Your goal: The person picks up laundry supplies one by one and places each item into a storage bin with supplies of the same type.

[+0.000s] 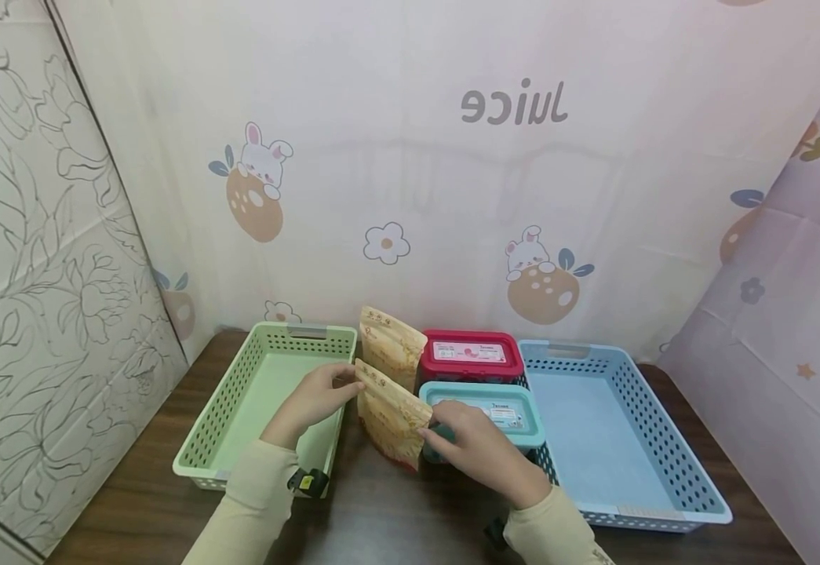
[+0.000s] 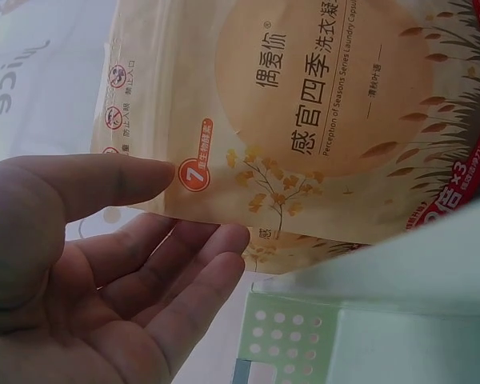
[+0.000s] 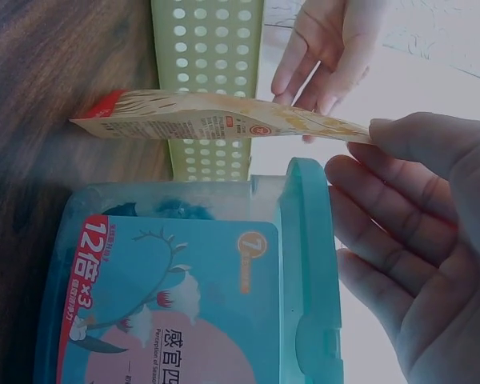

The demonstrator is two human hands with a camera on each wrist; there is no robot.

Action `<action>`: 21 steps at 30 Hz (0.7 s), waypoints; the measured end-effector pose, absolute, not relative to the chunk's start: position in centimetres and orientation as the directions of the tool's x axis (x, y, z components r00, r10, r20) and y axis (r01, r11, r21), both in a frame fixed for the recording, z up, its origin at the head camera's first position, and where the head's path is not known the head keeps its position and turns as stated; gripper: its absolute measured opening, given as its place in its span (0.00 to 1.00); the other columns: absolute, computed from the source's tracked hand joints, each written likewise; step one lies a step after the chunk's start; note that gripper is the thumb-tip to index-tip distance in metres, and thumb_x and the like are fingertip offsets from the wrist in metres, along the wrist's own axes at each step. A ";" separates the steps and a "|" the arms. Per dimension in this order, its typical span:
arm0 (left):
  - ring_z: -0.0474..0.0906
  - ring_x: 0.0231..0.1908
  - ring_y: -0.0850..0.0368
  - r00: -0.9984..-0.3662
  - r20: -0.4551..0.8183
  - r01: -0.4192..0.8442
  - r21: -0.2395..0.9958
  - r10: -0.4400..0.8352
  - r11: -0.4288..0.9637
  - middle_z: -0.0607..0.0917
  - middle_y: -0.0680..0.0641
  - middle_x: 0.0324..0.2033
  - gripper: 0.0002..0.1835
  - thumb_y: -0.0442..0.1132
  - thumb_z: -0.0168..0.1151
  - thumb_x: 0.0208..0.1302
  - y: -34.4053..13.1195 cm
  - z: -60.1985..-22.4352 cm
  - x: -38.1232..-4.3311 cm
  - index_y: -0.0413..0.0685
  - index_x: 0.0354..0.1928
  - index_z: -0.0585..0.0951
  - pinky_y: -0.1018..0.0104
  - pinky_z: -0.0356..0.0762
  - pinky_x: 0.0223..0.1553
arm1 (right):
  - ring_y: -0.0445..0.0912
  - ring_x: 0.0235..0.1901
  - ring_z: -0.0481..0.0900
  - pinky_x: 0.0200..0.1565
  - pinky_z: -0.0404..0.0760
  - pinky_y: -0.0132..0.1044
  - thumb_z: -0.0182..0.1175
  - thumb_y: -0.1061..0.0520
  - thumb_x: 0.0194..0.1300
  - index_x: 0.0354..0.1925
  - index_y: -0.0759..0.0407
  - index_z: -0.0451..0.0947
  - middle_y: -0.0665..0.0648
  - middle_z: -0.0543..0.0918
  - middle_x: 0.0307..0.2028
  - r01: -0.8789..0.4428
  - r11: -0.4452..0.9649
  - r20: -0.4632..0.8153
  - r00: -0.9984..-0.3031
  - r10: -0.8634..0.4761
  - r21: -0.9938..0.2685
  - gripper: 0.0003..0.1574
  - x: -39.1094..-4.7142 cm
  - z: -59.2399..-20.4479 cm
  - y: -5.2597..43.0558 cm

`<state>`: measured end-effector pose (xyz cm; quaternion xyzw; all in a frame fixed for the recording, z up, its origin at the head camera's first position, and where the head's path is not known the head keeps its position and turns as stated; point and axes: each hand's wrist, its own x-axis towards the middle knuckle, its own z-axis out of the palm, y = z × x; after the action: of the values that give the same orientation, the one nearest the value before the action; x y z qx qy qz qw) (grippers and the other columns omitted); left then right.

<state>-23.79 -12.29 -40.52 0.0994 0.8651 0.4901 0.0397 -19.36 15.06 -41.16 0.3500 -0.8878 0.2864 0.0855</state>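
Observation:
A beige laundry capsule pouch (image 1: 390,420) stands upright on the table between the baskets. My left hand (image 1: 316,402) pinches its upper left edge; in the left wrist view the thumb lies on the printed face and the fingers are behind the edge. At the upper right corner my right hand (image 1: 483,447) pinches the same pouch (image 3: 184,116) between thumb and index finger. A second, matching pouch (image 1: 390,341) stands right behind it, its lower part hidden. Close beside my right hand is a clear box with a teal lid (image 3: 308,264), holding dark blue contents.
Behind the teal-lidded box sits a red-lidded box (image 1: 476,345). A green perforated basket (image 1: 201,424) stands on the left, a blue one (image 1: 664,431) on the right. All rest on a dark wooden table (image 1: 374,526), with a printed curtain (image 1: 395,173) behind.

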 end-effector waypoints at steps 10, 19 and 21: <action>0.78 0.56 0.45 -0.974 0.060 0.162 0.856 0.218 0.492 0.84 0.44 0.54 0.19 0.43 0.62 0.72 -12.3 -40.3 -23.7 0.41 0.58 0.81 0.46 0.76 0.56 | 0.36 0.31 0.73 0.35 0.79 0.32 0.67 0.55 0.68 0.32 0.47 0.77 0.40 0.77 0.31 -0.680 0.573 0.387 -0.732 -0.560 -0.457 0.08 -19.0 -41.0 14.9; 0.80 0.54 0.43 -0.953 0.190 0.285 0.821 0.235 0.494 0.85 0.42 0.53 0.18 0.40 0.62 0.72 -12.1 -39.7 -23.4 0.40 0.59 0.81 0.48 0.78 0.55 | 0.38 0.32 0.74 0.35 0.81 0.33 0.68 0.56 0.67 0.32 0.48 0.78 0.41 0.78 0.31 -0.700 0.546 0.469 -0.714 -0.520 -0.460 0.08 -18.5 -40.6 14.9; 0.80 0.54 0.43 -0.953 0.197 0.290 0.819 0.232 0.495 0.85 0.42 0.53 0.19 0.40 0.62 0.72 -12.0 -39.5 -23.3 0.40 0.60 0.81 0.48 0.78 0.55 | 0.38 0.31 0.74 0.34 0.81 0.34 0.68 0.57 0.67 0.32 0.49 0.77 0.41 0.77 0.31 -0.712 0.541 0.501 -0.701 -0.508 -0.448 0.08 -18.4 -40.5 15.0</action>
<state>-23.30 -12.02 -39.47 0.1510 0.8641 0.4791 -0.0305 -18.40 14.98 -40.45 0.3531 -0.8634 0.3240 0.1576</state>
